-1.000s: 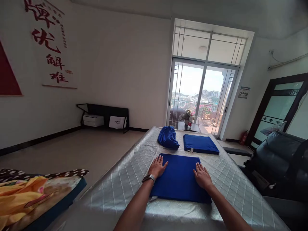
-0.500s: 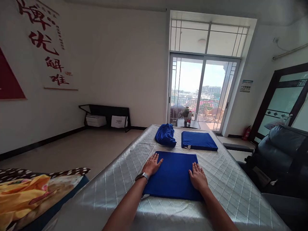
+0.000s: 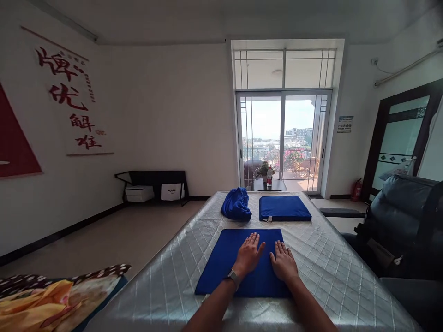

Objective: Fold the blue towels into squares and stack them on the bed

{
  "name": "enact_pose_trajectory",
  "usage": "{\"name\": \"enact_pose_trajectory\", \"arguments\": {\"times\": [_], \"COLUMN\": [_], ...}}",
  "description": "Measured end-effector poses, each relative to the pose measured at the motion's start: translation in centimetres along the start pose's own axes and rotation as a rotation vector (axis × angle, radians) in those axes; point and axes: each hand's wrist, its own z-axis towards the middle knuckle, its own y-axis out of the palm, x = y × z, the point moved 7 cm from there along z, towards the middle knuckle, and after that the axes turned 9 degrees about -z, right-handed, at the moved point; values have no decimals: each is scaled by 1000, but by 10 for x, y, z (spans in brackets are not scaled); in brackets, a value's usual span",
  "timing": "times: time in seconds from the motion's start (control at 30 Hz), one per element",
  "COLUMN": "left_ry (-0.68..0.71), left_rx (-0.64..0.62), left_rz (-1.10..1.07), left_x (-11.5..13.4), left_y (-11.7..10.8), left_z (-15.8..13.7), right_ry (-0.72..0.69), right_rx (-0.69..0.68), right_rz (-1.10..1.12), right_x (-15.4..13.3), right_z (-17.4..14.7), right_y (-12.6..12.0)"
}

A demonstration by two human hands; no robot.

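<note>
A folded blue cloth lies flat on the silvery quilted table cover in front of me. My left hand rests on the middle of the cloth, palm down, fingers stretched out, a watch on its wrist. On the cloth's right edge lies my right hand, also flat with its fingers extended. Neither hand grips anything. Farther back are a neat stack of folded blue cloth with a white tag and, left of it, a crumpled blue cloth.
A dark padded chair stands at the right. Patterned bedding lies low on the left. Beyond the far end of the covered table is a small dark table with a plant and a bottle, before a sliding glass door.
My left hand has slid right, from the cloth's left edge to its middle. My right hand stays at the right edge. The camera view has tilted up and levelled.
</note>
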Motion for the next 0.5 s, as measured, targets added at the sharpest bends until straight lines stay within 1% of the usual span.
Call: {"name": "enact_pose_trajectory", "arguments": {"times": [0.07, 0.1, 0.13, 0.2, 0.23, 0.3, 0.4, 0.5], "left_ry": [95, 113, 113, 83, 60, 3, -113, -226], "left_rx": [-26, -36, -47, -81, -101, -139, -152, -125], "left_rz": [-59, -79, -94, -106, -107, -99, -59, 8], "left_x": [39, 51, 59, 59, 52, 27, -33, -98], "left_y": [23, 32, 38, 43, 42, 31, 1, -28], "left_z": [1, 0, -1, -6, -9, -17, -36, -60], "right_ry": [-31, -48, -62, -68, -57, -32, -9, -9], "right_rx": [-1, -2, -4, -3, -2, 1, 0, -2], "right_rz": [-34, -54, -72, -95, -98, -97, -97, -102], "right_x": [-1, -1, -1, -1, -1, 0, 0, 0], "right_z": [-1, -1, -1, -1, 0, 2, 5, 7], "right_y": [1, 1, 2, 2, 2, 2, 3, 5]}}
